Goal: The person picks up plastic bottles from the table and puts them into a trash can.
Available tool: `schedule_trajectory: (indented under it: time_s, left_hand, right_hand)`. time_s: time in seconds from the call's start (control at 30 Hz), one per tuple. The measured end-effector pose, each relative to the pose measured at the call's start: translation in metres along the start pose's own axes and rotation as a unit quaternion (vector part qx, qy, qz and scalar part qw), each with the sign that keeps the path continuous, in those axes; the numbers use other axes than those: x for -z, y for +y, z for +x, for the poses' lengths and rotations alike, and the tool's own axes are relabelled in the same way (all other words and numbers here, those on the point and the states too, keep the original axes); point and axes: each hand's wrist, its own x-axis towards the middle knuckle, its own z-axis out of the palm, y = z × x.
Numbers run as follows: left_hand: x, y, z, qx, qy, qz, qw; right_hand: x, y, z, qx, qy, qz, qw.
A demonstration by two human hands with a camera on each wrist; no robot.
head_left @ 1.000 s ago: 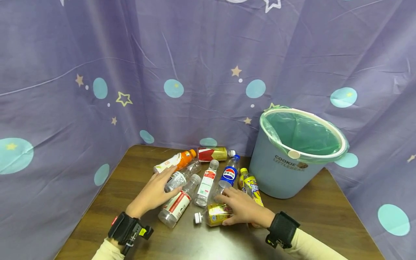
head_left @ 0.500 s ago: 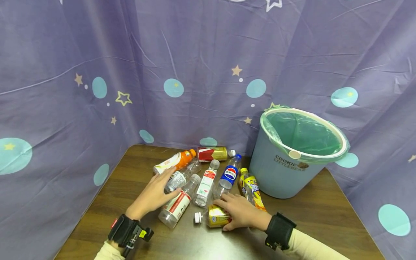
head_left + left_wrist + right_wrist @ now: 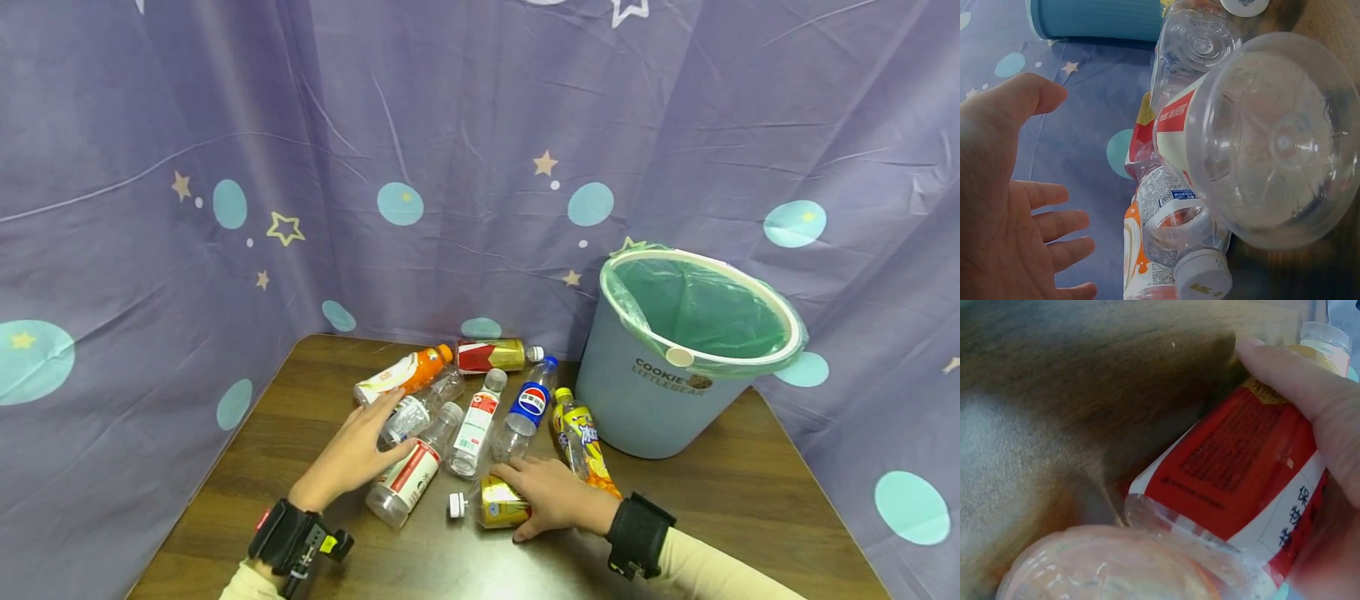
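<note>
In the head view my right hand point(image 3: 555, 496) grips a plastic bottle with a gold and red label point(image 3: 501, 503), lying on its side, white cap to the left. The right wrist view shows its red back label point(image 3: 1235, 450) beside my thumb; my other fingers are mostly hidden. My left hand point(image 3: 352, 454) is spread and holds nothing, close to the left side of a clear bottle with a white and red label point(image 3: 411, 477). Beyond it lie a clear bottle with a white label point(image 3: 408, 417) and an orange-capped bottle point(image 3: 408, 372).
A blue bin point(image 3: 645, 400) with a green liner stands at the back right. Between the hands lie a slim clear bottle point(image 3: 476, 429) and a Pepsi bottle point(image 3: 531, 402). A lemon-yellow bottle point(image 3: 585, 442) lies near my right wrist, a red-gold bottle point(image 3: 491, 356) along the back.
My right hand has shifted slightly toward the near edge, with the gold-labelled bottle moving a little. More of the Pepsi and yellow bottles shows. The left hand has barely moved.
</note>
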Motion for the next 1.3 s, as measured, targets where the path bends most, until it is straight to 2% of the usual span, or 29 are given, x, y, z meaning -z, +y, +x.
schedule_trajectory:
  time_s: [0.4,0.67,0.93,1.13,1.3]
  left_hand:
    - [-0.004,-0.001,-0.003,-0.001,-0.002,-0.009,1.0]
    - [-0.007,-0.003,-0.008,0.007,-0.005,-0.02,0.9998]
    - [-0.01,-0.005,-0.01,0.01,-0.002,-0.022,0.9997]
    - [-0.01,-0.005,-0.013,0.005,0.008,-0.027,0.9996]
    - [-0.009,-0.005,-0.016,0.012,0.009,-0.03,0.9994]
  right_hand:
    - [0.006,0.0,-0.001,0.011,0.003,-0.006,1.0]
    - [0.025,-0.001,-0.002,0.046,0.019,-0.035,0.998]
    - [0.063,-0.013,-0.005,0.059,0.023,-0.076,0.995]
    - [0.101,-0.024,-0.015,0.068,0.031,-0.07,0.995]
    - [0.134,-0.028,-0.024,0.073,0.062,-0.076,0.992]
